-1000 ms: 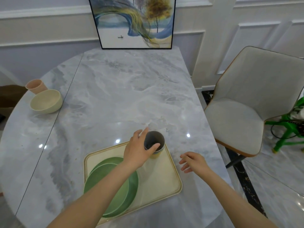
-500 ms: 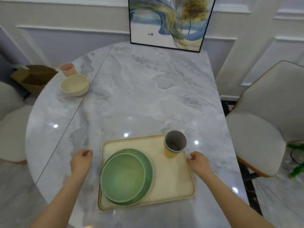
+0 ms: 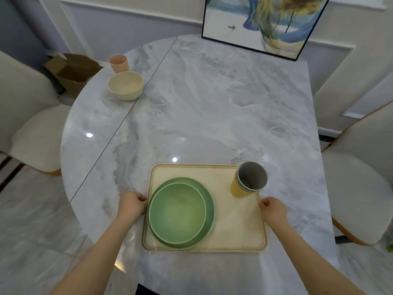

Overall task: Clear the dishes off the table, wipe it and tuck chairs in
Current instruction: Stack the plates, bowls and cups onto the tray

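A cream tray (image 3: 234, 233) lies on the marble table (image 3: 212, 113) near its front edge. On the tray sit a green bowl stacked on a green plate (image 3: 180, 213) at the left and a yellow cup with a grey cup nested in it (image 3: 248, 179) at the back right. My left hand (image 3: 131, 204) grips the tray's left rim. My right hand (image 3: 273, 209) grips the right rim. A cream bowl (image 3: 125, 85) and a pink cup (image 3: 118, 63) stand at the table's far left.
A framed painting (image 3: 261, 24) leans on the wall at the table's far edge. A cream chair (image 3: 32, 128) stands pulled out at the left, another chair (image 3: 357, 188) at the right. A cardboard box (image 3: 72, 71) sits on the floor behind the left chair.
My left hand let go of the cup on the tray and moved to the tray's left rim. My right hand closed on the right rim. The view swung left and down.
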The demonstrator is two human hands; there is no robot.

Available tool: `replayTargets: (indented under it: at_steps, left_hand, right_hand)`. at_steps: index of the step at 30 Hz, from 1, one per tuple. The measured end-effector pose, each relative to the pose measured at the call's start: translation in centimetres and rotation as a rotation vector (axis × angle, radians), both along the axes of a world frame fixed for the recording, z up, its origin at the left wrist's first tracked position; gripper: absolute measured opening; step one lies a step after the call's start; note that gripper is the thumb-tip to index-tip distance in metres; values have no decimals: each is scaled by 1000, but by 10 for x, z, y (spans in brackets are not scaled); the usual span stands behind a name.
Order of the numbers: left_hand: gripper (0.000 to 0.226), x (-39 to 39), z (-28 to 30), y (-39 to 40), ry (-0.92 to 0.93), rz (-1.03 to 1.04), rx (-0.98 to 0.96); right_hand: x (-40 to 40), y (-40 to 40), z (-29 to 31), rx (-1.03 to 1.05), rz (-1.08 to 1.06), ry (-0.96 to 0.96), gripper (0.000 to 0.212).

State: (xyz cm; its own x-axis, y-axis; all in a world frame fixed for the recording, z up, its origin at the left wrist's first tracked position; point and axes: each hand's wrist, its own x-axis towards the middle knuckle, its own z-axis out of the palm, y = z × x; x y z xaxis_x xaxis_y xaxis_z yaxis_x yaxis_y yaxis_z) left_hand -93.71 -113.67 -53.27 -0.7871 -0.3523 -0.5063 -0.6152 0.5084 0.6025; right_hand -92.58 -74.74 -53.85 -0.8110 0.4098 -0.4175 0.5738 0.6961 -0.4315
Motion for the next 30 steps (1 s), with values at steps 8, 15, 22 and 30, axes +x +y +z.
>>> replayTargets:
  at_steps: [8, 15, 22, 30]
  left_hand:
    - [22, -1, 3, -12, -12, 61, 33]
    - [18, -2, 7, -28, -4, 133, 65]
    - [11, -13, 14, -57, -6, 105, 59]
    - [16, -29, 32, -122, 8, 130, 86]
  right_hand:
    - [6, -18, -8, 1, -39, 150, 34]
    - [-1, -31, -9, 55, 0, 154, 28]
    - [-16, -62, 4, 105, 29, 130, 33]
    - [-32, -129, 32, 107, 48, 155, 31]
